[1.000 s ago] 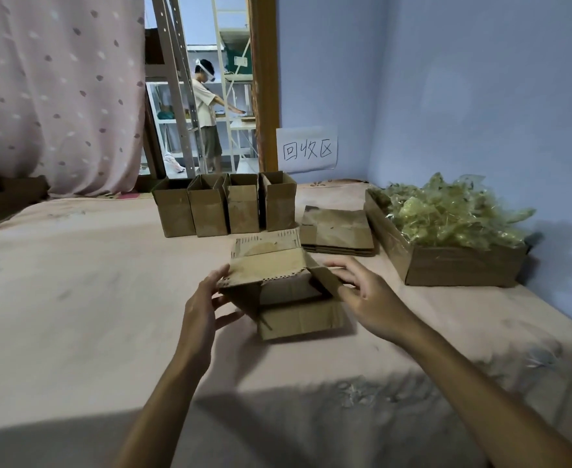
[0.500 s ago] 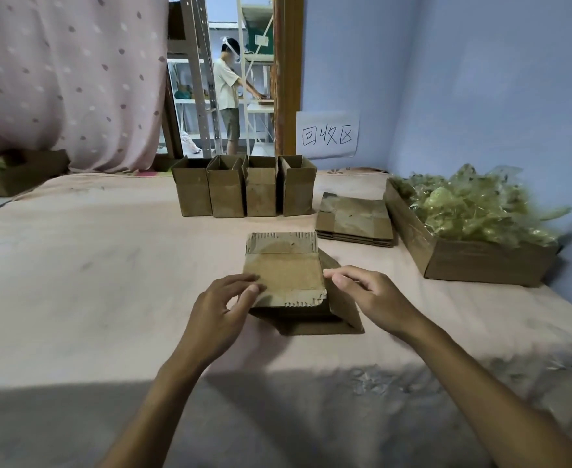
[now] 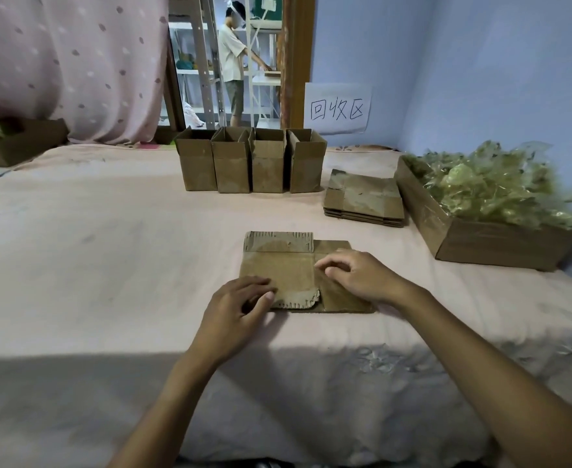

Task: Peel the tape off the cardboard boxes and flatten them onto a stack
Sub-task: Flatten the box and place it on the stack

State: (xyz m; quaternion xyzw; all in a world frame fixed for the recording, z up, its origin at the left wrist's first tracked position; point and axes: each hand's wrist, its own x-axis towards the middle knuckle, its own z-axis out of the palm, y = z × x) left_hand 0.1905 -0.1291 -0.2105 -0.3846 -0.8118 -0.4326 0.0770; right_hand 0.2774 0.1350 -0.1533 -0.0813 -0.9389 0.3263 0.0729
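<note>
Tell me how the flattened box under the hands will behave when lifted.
Probably light and fairly stiff: the flattened box is thin cardboard lying flat. Its flaps may spring open, since the left hand and right hand press it down.

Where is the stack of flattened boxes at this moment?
In the head view, the stack of flattened boxes lies right of centre, between the row of upright boxes and the box of crumpled plastic.

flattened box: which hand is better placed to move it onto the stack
Right, probably. The right hand rests on the right half of the flattened box, the side toward the stack; the left hand presses its near-left corner, farther away.
</note>
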